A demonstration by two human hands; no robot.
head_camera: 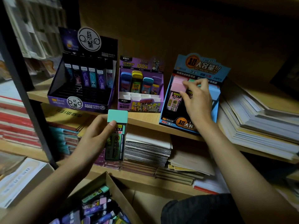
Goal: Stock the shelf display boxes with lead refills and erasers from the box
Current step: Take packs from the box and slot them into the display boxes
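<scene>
Two lead refill cases are being handled. The left hand grips a mint-capped case upright, thumb pressed just under the cap and fingers wrapped behind. It hovers before the shelf, at 12 o'clock from the cardboard box of loose stock. The right hand is down in the blue display box at 2 o'clock. Its thumb and fingers seem to pinch the top of a second case, which sits between a pink cap and a blue cap.

I'd judge these cases light, rigid plastic slabs with glossy labels. They are probably slick, and the lead inside is likely brittle. Best to hold the narrow sides of the body, since a cap may pull off. The display boxes look like thin printed card that would shift if pushed. The purple display box at 12 o'clock has white dividers and rounded cases. The black display box at 11 o'clock holds slim tubes.
</scene>
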